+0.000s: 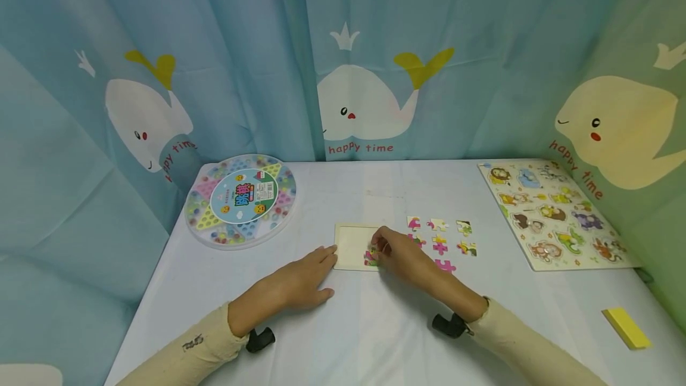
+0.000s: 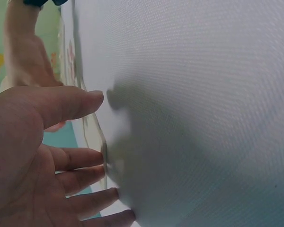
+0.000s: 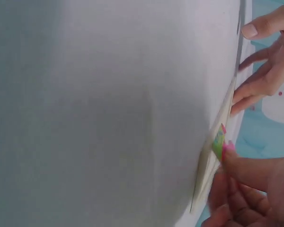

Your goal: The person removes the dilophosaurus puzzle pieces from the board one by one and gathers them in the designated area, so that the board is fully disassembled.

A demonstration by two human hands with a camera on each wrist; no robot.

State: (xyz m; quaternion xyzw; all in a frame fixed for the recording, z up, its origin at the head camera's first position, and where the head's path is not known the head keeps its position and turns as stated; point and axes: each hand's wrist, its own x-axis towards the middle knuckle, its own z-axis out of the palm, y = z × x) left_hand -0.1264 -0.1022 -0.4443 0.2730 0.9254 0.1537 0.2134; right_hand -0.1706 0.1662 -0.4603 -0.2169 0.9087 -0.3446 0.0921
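A shallow cream puzzle tray (image 1: 351, 238) lies flat in the middle of the table. My left hand (image 1: 304, 279) rests palm down at its left side, fingers stretched out; in the left wrist view some fingertips (image 2: 98, 158) touch the tray's edge. Over the tray's right part, my right hand (image 1: 405, 259) pinches a pink and green jigsaw piece (image 3: 219, 143) between thumb and fingers. This piece sits low, tilted against the tray in the right wrist view. How far it touches the tray is hidden by the hand. Several loose jigsaw pieces (image 1: 440, 248) lie right of the tray.
A round Chinese checkers set (image 1: 243, 195) with coloured beads stands at the back left. An animal peg puzzle board (image 1: 557, 219) lies at the right. Near the right edge is a yellow block (image 1: 626, 327). A blue whale-print curtain (image 1: 257, 46) hangs behind the table.
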